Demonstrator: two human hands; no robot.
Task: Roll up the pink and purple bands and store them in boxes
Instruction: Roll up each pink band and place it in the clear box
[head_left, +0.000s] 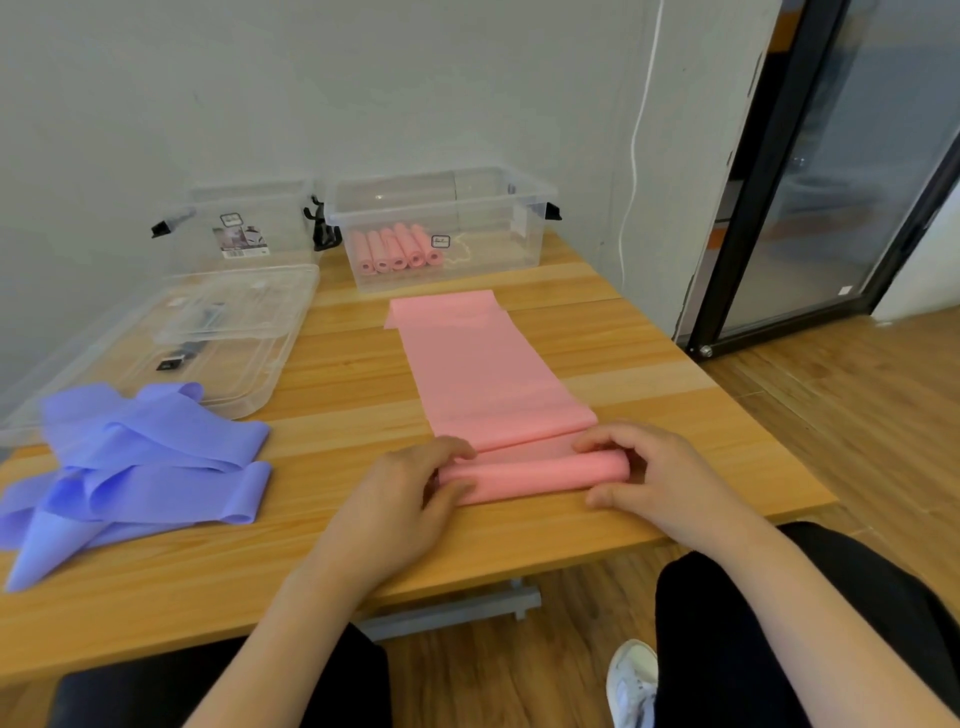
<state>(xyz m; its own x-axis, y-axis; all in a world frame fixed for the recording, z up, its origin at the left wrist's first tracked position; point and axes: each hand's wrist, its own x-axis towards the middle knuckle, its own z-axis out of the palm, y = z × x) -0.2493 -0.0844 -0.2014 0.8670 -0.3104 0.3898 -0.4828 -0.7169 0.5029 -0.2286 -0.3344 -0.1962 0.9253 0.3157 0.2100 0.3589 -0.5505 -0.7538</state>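
A pink band (483, 374) is lying flat along the middle of a wooden tabletop (337, 364), its near end wound into a roll (535, 475) close to the front edge. The left hand (410, 499) is pinching the roll's left end between thumb and fingers, and the right hand (644, 478) is pinching its right end the same way. The unrolled part is stretching away toward a clear box (441, 228) at the back, which is holding five pink rolls (397, 249) side by side. To its left, a second clear box (244, 223) is standing against the wall, with a clear lid (208, 338) lying in front of it. Purple bands (135, 467) are lying in a loose heap at the tabletop's left, overlapping the lid's near edge.
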